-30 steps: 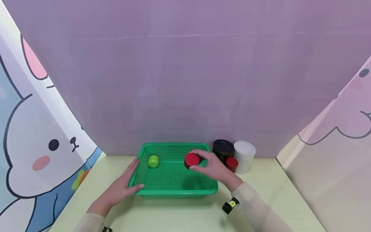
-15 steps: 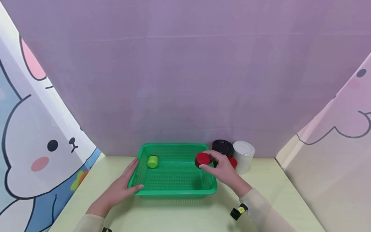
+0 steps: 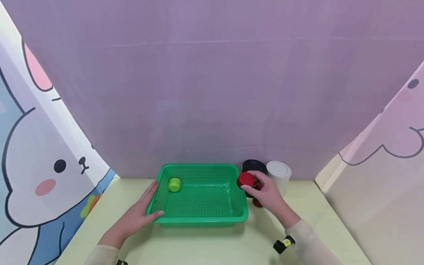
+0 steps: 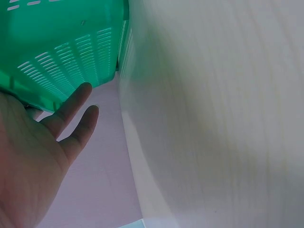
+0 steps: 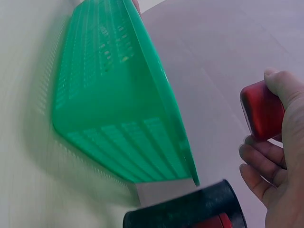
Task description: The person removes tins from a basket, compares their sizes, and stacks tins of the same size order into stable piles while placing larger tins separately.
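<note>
My right hand pinches a small red can between thumb and fingers, held up over the right rim of a green plastic basket. The right wrist view shows the red can raised above the rim, two or more fingers loosely bent beneath it. My left hand rests on the basket's left side, its fingers straight along the outer wall and its thumb over the near corner. Inside the basket, toward the left, sits a small lime-green cylinder.
A large black can and a white can stand right of the basket by the purple backdrop. A second red can is in front of the black one, partly hidden by my right hand. Printed cloth walls close both sides.
My right hand has carried the red can rightward from above the basket's inside to over its right rim. My left hand and the basket have stayed in place.
</note>
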Available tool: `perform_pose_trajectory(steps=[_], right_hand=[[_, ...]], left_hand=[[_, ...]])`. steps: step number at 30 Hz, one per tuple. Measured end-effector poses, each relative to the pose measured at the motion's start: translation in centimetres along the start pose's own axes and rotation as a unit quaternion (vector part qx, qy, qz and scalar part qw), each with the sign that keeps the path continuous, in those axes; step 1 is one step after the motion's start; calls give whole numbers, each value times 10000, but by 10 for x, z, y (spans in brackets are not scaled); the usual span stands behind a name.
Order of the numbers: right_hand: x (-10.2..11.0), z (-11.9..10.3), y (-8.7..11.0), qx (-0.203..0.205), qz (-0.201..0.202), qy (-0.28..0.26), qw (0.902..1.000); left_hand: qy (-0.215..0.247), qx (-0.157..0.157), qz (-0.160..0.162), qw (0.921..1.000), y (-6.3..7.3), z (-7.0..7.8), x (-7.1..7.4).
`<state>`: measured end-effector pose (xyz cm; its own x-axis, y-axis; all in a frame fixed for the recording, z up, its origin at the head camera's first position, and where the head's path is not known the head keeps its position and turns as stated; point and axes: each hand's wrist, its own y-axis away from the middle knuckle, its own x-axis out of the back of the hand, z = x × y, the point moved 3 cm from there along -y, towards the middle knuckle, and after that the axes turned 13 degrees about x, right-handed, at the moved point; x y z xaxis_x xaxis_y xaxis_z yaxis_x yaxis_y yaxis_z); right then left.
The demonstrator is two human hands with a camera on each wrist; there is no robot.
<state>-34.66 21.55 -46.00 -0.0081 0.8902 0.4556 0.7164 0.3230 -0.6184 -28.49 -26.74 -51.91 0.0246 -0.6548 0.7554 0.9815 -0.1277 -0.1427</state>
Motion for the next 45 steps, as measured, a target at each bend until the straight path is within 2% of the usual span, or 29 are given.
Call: perform_pose_trajectory(steps=[5,12,22,32,45], right_hand=[[13,4,4,-253,179,284,9991],[25,10,8,-232,409,507,9976],[36,19,16,-212,650,678,9954],[44,30,19,-102,629,968,9933],[47,36,26,-427,709,1210,9892]], left_hand=[[-15,-21,10,10000,2,2,1],[-24,-20,32,10000,0,-1,0],[-18,-27,35,10000,1,4,1],[-35,-54,21,10000,3,7,2],[-2,-79,15,10000,1,4,1]])
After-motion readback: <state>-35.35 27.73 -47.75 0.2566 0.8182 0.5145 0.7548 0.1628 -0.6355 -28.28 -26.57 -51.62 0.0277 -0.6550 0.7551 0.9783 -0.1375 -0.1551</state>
